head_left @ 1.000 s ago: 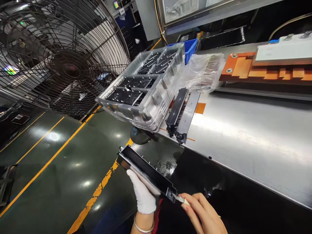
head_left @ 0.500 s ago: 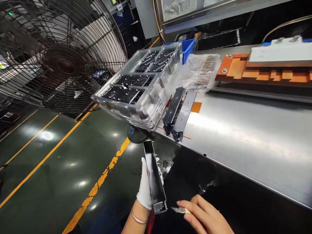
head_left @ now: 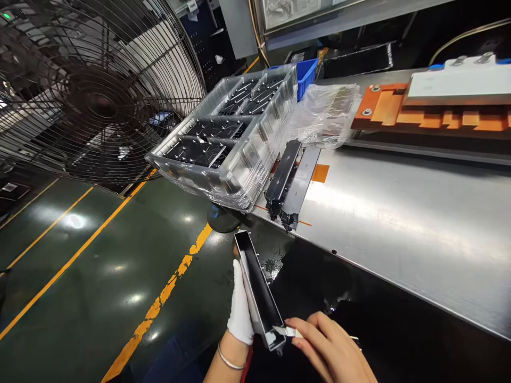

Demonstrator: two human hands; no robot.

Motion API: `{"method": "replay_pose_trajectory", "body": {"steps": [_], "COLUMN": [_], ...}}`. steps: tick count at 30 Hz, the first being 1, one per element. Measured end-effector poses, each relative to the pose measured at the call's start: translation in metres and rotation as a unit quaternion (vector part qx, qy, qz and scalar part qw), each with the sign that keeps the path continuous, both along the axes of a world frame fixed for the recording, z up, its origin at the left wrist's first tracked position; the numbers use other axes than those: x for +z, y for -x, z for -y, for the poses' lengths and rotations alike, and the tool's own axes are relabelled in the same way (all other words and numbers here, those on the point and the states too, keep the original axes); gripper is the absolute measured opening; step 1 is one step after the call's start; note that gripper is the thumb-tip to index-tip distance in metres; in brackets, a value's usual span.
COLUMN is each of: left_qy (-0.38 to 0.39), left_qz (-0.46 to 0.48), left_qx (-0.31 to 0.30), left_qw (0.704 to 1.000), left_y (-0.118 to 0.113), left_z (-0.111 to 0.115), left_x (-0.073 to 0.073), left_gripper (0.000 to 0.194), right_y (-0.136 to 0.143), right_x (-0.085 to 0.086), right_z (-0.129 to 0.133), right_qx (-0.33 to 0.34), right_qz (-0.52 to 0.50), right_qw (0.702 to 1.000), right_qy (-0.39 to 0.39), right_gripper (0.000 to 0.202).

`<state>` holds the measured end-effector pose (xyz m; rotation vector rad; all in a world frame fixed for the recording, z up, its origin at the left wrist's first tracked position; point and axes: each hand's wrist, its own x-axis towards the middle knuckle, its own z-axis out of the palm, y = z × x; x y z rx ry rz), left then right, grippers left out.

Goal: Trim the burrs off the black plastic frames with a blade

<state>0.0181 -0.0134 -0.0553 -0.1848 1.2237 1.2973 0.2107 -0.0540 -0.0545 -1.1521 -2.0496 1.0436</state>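
The left hand (head_left: 241, 311), in a white glove, grips a long black metal channel part (head_left: 257, 290) from its left side, fingers closed around the outer wall. The part is held in the air just off the near edge of the steel workbench (head_left: 399, 223), open face up and its length running away from the person. This attitude presents the near end of the channel to the other hand.

The right hand (head_left: 333, 351), bare, is closed in a pinch on a small pale blade-like tool (head_left: 289, 332), thumb and forefinger tight on it. The tip of the tool touches the near end of the channel part, at the corner of its end fitting. What the tool is made of cannot be told.

On the workbench, just beyond its near edge, two more black channel parts (head_left: 289, 183) lie side by side and touching, parallel to one another, on orange tape marks (head_left: 320, 173). That placement appears to keep them within easy reach of the hands. Left of these, at the left end of the workbench, sits a stack of clear plastic blister trays (head_left: 227, 141), tilted and overhanging the bench edge; dark parts show in its compartments. Behind the two parts lies a crumpled clear plastic bag (head_left: 325, 114), and behind the trays a blue bin (head_left: 306, 74). At the far right of the workbench rests an orange fixture block (head_left: 423, 114).

Off the left end of the workbench, a large wire-guarded floor fan (head_left: 96, 96) stands over a dark green floor with yellow lines (head_left: 72, 263).
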Motion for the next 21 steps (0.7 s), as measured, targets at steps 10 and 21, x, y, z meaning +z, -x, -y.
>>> {"method": "replay_pose_trajectory", "body": {"steps": [10,21], "left_qy": [-0.068,0.04], "left_qz": [0.058,0.045], "left_qx": [-0.002,-0.075], "left_qw": [0.996,0.995], "left_y": [0.004,-0.01], "left_z": [0.006,0.002], "left_x": [0.004,0.002], "left_gripper": [0.048,0.056], "right_y": [-0.026,-0.01], "right_x": [-0.046,0.003], "right_z": [-0.006,-0.003], "right_qx": [-0.121,0.069], "right_qz": [0.02,-0.007], "right_qw": [0.99,0.995], "right_qy": [0.069,0.074], "right_gripper": [0.029,0.026]}}
